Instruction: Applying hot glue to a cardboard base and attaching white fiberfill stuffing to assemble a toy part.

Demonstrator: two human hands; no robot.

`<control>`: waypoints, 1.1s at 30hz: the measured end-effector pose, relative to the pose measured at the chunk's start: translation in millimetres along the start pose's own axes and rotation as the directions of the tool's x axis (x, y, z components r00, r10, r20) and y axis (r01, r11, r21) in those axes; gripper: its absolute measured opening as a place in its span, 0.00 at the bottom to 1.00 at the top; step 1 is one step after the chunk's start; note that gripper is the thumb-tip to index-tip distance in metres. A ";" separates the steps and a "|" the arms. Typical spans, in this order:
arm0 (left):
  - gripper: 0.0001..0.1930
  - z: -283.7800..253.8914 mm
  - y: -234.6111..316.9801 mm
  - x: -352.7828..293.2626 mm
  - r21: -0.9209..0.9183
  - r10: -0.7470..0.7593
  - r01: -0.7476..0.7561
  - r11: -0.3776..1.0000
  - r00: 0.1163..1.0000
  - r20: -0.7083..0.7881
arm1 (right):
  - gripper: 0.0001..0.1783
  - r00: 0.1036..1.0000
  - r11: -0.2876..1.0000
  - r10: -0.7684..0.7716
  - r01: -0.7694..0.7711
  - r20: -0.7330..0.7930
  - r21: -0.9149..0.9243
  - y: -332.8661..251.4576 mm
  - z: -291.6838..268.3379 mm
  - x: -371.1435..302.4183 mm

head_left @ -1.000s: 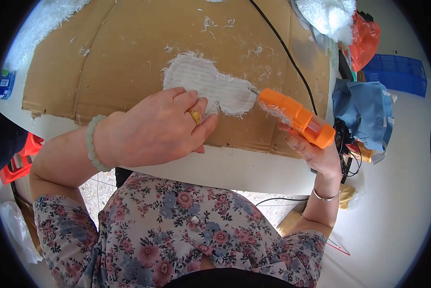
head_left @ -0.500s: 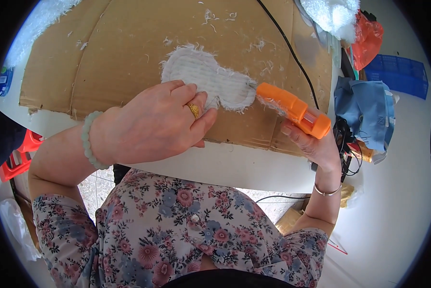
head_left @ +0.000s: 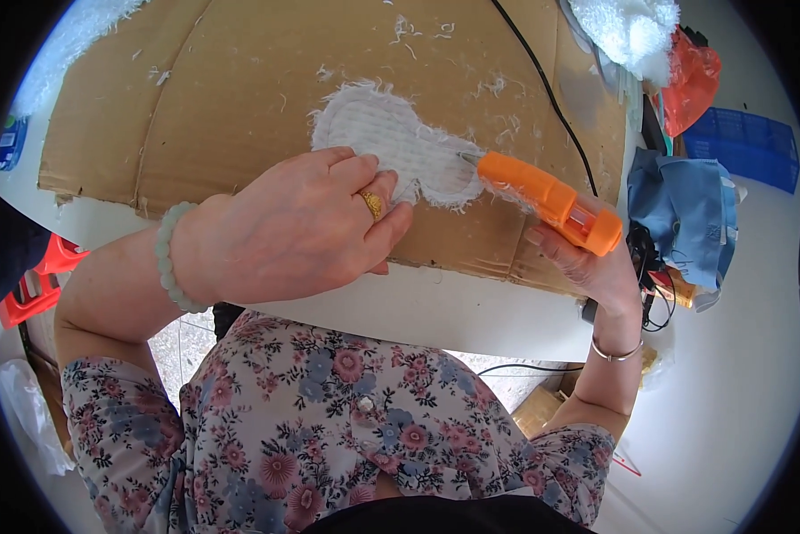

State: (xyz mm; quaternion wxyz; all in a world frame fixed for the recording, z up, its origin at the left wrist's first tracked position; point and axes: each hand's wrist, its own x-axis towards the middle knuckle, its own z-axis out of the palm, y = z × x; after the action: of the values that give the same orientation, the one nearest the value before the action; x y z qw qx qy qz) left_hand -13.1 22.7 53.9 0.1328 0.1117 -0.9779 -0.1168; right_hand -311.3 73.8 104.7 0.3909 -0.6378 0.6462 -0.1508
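Note:
A white, peanut-shaped piece of fabric (head_left: 373,120) with ridged rows, a stitched outline and a frayed edge lies on brown cardboard (head_left: 231,98). My left hand (head_left: 297,222) is at its lower edge, fingers bunched and closed on that edge; the thumb is mostly hidden. In my right hand (head_left: 600,271) is an orange glue gun (head_left: 542,196), gripped from below, with its handle out of sight. Its thin metal tip is over the right lobe of the fabric; whether it touches cannot be made out. White fibres cling to the gun's side.
A black cord (head_left: 547,84) crosses the cardboard. White fluffy material (head_left: 627,36), a red plastic bag (head_left: 689,80), a blue tray (head_left: 743,147) and blue cloth (head_left: 685,214) lie at the right. Loose white threads (head_left: 418,31) are scattered at the far side. A red stool (head_left: 30,298) stands lower left.
The whole view has shifted slightly. The glue gun's tip has moved a little left, further in over the fabric's right lobe. My left hand keeps its place on the fabric.

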 end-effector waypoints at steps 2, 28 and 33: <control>0.26 0.6 -0.5 0.6 -0.012 0.001 -0.001 1.000 1.000 0.000 | 0.15 0.999 0.997 -0.050 0.050 0.000 -0.057 0.6 -0.3 1.2; 0.24 7.3 0.4 1.1 0.008 0.025 -0.025 1.000 1.000 -0.014 | 0.16 0.978 0.959 -0.183 0.200 0.103 -0.199 -29.3 7.4 34.6; 0.23 9.2 -0.5 0.9 0.053 0.034 -0.032 0.998 0.999 -0.029 | 0.15 0.996 0.999 0.010 -0.007 0.094 -0.039 -44.2 2.3 34.8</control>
State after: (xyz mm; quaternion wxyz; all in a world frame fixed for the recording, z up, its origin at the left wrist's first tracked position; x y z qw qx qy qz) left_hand -16.4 23.9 45.4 0.1463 0.1006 -0.9802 -0.0871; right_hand -274.3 35.5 123.0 0.4092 -0.6488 0.6327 -0.1067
